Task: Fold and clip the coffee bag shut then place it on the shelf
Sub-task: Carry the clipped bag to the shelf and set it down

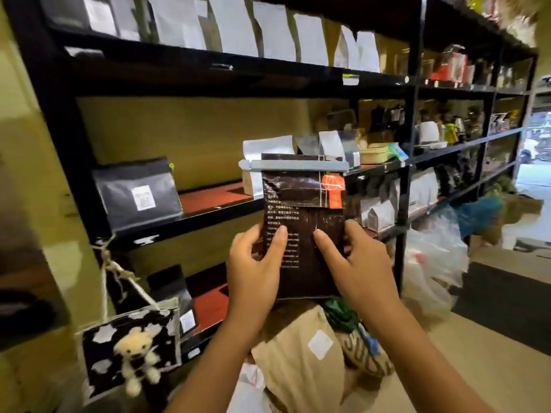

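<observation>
Clipped coffee bag (302,231) gripped between left hand (253,272) and right hand (357,263)

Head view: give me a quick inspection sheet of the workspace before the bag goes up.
Surface: black shelf with a red liner, bare stretch between the stored bags.
Job's things: dark coffee bag held upright in front of the shelf, top folded, grey clip clamped across the fold; not yet shelved.
Clutter: black pouch on the left of the shelf, white pouches behind the held bag, brown paper bag below.
Grippers: left hand and right hand each grip a lower side of the bag.
Cables: nothing seen.
Surroundings: patterned tote with a plush toy hanging on the shelf post; plastic bags on the floor at right.
</observation>
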